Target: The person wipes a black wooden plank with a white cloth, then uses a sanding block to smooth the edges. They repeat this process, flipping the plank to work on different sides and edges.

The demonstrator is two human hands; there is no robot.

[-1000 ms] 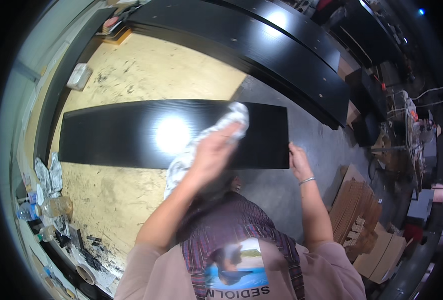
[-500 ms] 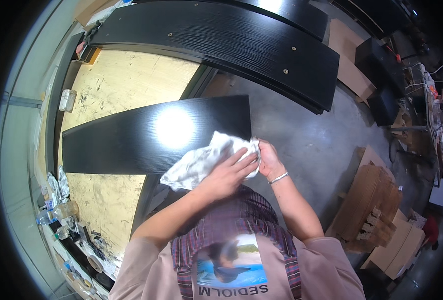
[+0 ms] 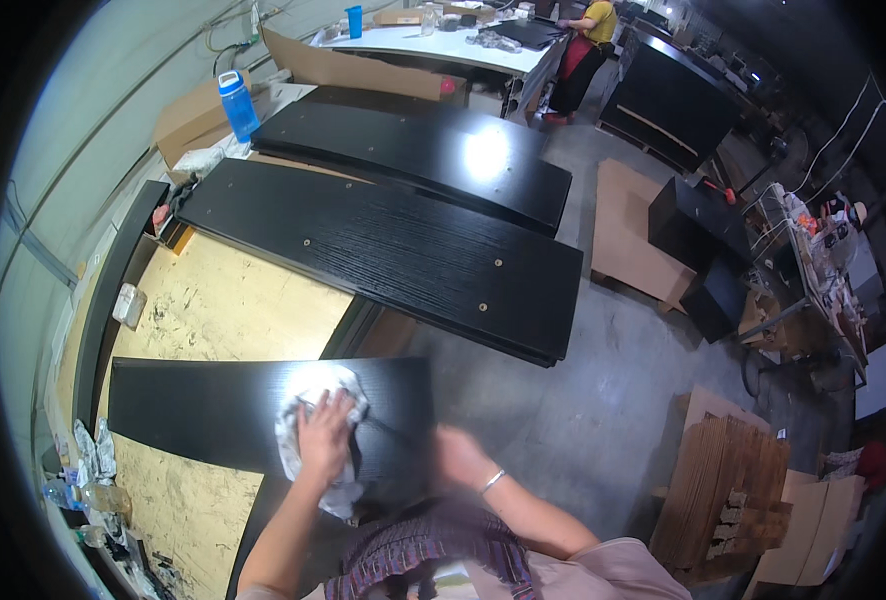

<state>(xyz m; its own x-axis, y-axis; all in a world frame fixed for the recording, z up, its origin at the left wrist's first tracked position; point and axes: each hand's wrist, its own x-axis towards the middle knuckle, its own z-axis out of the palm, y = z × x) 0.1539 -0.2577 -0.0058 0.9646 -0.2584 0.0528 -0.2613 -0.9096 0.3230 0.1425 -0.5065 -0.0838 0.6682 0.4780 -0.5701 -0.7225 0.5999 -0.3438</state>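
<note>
A black wood-grain panel (image 3: 208, 400) lies across the pale work surface in front of me, its right part reaching past the surface. On the panel, my left hand (image 3: 325, 435) presses down on a crumpled white cloth (image 3: 288, 430), fingers bent over it. Part of the cloth trails toward my body. My right hand (image 3: 461, 460) is at the panel's right end, apart from the cloth. It is blurred, and its fingers are hard to make out.
Beyond lie stacked black panels (image 3: 393, 235) with metal inserts and another stack (image 3: 413, 145). A blue bottle (image 3: 237, 105) stands at the far left. Cardboard (image 3: 728, 490) and black boxes (image 3: 693, 225) are on the right. A person (image 3: 585, 50) stands by a white table (image 3: 443, 50).
My view has tilted up, showing more of the far room. The cloth has gone from both hands to the left alone and onto the panel. My right hand has let go of it.
</note>
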